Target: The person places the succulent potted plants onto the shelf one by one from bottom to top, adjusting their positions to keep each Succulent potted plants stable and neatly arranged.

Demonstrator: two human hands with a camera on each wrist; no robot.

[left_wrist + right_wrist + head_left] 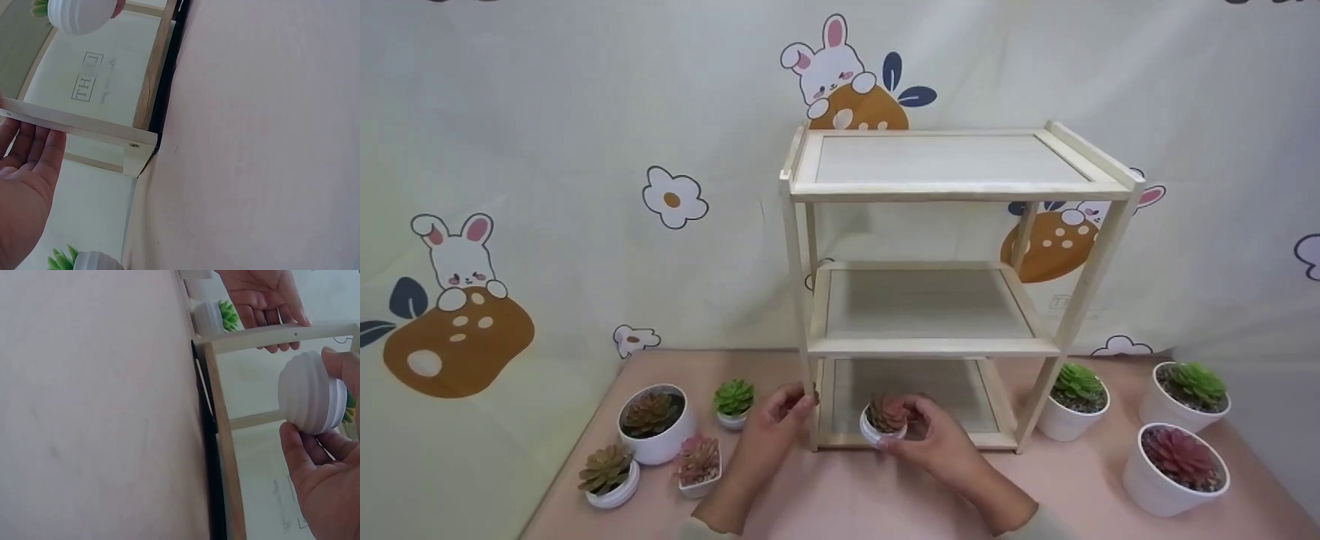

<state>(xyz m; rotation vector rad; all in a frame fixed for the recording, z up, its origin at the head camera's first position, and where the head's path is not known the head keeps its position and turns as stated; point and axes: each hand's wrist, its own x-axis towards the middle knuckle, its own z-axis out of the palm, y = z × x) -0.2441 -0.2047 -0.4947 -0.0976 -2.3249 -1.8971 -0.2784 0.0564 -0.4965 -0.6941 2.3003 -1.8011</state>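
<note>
In the head view, my right hand [941,442] grips a small potted succulent [883,433] with reddish leaves, in front of the lowest level of a wooden three-tier shelf [934,346]. The right wrist view shows the ribbed white pot [309,394] between thumb and fingers, tilted in that picture. My left hand [771,427] holds the shelf's left front post [84,125], fingers passing behind it and thumb on the near side. Just left of this hand stands a small green succulent [733,397] in a white pot.
On the left are a large dark succulent [658,435], an olive-brown one [609,480] and a pink one [700,461] in white pots. Right of the shelf stand two green potted succulents [1072,409] and a red one [1177,469]. A printed cloth [585,112] hangs behind the pink-covered table [840,502].
</note>
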